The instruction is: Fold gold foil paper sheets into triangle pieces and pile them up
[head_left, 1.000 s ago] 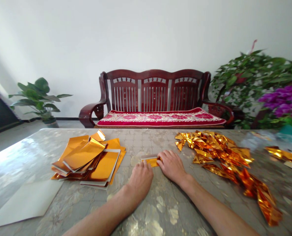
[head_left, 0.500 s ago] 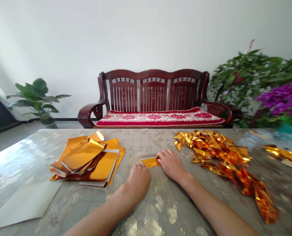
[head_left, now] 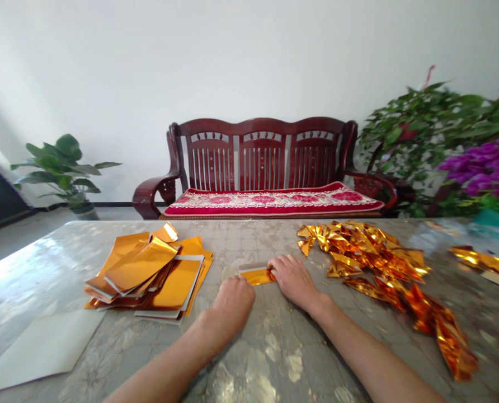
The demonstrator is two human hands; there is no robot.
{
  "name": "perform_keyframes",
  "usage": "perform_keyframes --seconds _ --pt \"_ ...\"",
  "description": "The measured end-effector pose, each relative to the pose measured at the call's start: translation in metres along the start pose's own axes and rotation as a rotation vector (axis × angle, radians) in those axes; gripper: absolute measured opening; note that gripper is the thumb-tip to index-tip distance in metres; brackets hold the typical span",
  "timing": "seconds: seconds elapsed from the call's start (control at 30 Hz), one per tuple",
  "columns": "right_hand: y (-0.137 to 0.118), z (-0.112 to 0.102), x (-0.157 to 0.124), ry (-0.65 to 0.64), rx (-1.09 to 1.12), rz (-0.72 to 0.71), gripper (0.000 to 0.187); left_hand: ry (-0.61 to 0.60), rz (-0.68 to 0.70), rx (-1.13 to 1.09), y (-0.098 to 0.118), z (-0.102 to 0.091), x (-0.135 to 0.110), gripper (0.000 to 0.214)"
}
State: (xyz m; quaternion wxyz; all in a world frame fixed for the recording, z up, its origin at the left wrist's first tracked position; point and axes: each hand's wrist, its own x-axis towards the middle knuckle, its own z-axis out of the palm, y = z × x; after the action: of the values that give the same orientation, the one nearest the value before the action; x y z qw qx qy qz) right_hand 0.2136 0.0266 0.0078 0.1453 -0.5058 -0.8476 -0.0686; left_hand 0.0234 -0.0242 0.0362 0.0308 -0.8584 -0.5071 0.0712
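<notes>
A small folded strip of gold foil paper (head_left: pixel 258 276) lies on the table between my hands, with a pale edge along its far side. My left hand (head_left: pixel 235 299) has its fingers curled closed at the strip's left end. At the right end my right hand (head_left: pixel 292 280) pinches the strip, its fingers bent down around it. My fingertips are partly hidden. Left of my hands lies a loose stack of gold foil paper sheets (head_left: pixel 178 282), some showing pale undersides. On the right is a pile of folded gold foil pieces (head_left: pixel 371 252).
A pale flat sheet (head_left: pixel 43 347) lies at the table's left. Clear plastic wrapping (head_left: pixel 438 235) and another gold piece (head_left: pixel 484 260) are at the far right. Beyond the table (head_left: pixel 258 347) stand a wooden bench (head_left: pixel 262 148) and potted plants (head_left: pixel 65 168).
My left hand has shifted very slightly to the left and toward me. My right hand stays almost in place on the strip.
</notes>
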Motion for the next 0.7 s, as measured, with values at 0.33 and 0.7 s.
perform_keyframes --seconds 0.33,0.7 --pt "0.001 -0.001 -0.002 0.054 0.004 -0.005 0.020 0.181 -0.090 -0.083 -0.012 0.013 -0.001 0.024" --pt "0.001 -0.011 -0.003 0.119 -0.030 -0.060 0.025 0.255 -0.079 -0.176 -0.019 0.018 0.002 0.027"
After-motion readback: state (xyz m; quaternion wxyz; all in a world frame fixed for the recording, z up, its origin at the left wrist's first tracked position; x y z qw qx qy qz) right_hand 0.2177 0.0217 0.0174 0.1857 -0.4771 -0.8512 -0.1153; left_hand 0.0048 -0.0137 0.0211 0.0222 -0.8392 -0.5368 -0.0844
